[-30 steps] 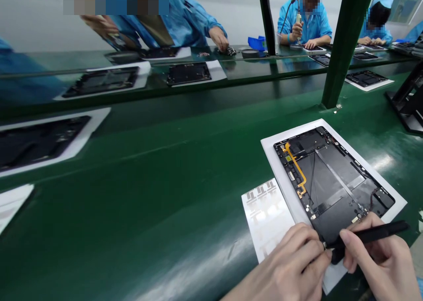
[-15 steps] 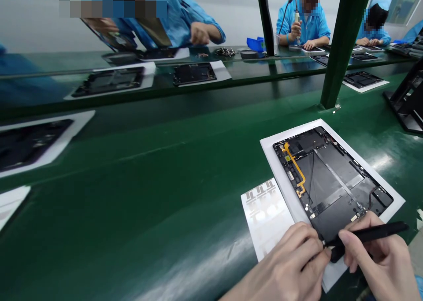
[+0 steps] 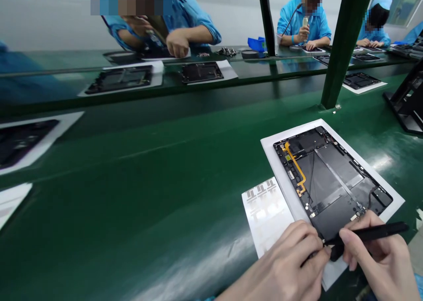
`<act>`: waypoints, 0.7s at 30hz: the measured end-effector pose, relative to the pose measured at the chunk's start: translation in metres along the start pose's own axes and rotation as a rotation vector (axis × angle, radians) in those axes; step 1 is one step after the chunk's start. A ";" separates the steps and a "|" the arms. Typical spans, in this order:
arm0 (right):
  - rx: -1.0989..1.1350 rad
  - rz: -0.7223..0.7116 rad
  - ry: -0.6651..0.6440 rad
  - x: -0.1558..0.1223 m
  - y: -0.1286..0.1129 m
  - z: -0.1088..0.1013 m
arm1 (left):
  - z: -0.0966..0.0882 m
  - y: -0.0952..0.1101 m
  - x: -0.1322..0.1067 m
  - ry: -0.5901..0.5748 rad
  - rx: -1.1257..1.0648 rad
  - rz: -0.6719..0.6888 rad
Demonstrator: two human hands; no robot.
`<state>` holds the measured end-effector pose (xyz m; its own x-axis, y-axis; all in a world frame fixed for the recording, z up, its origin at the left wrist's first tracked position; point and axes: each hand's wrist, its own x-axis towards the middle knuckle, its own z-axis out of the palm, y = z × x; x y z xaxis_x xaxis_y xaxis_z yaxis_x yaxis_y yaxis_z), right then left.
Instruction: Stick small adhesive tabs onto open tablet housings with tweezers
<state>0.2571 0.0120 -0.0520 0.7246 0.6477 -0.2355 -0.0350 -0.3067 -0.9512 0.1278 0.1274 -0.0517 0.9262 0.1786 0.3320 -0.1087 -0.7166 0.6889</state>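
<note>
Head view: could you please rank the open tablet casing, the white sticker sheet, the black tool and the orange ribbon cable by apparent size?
1. Open tablet casing
2. White sticker sheet, partly covered
3. Black tool, partly covered
4. Orange ribbon cable

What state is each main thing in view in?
Black rectangular device housing: open, insides exposed, resting on white paper sheet.
Orange ribbon cable: bent, lying inside the housing.
White rectangular sticker sheet: partly hidden by left hand.
Slim black tool: held, tip by the housing's near corner.
Left hand: fingers curled.
Right hand: grip closed on the tool.
</note>
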 end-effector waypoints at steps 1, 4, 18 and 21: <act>0.013 0.004 0.004 -0.001 -0.001 0.000 | 0.000 -0.001 0.000 0.022 -0.001 -0.002; 0.024 0.000 0.008 -0.002 -0.003 -0.002 | 0.000 -0.006 -0.001 0.110 0.039 -0.004; -0.143 -0.109 -0.055 0.001 0.011 -0.008 | -0.001 -0.011 -0.001 0.045 0.098 0.052; -0.154 -0.181 -0.016 -0.002 0.012 -0.005 | -0.001 -0.011 0.002 0.025 0.049 0.077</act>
<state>0.2589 0.0036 -0.0623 0.6987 0.7122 -0.0676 0.2012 -0.2863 -0.9368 0.1304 0.1369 -0.0581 0.9066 0.1378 0.3989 -0.1609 -0.7611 0.6284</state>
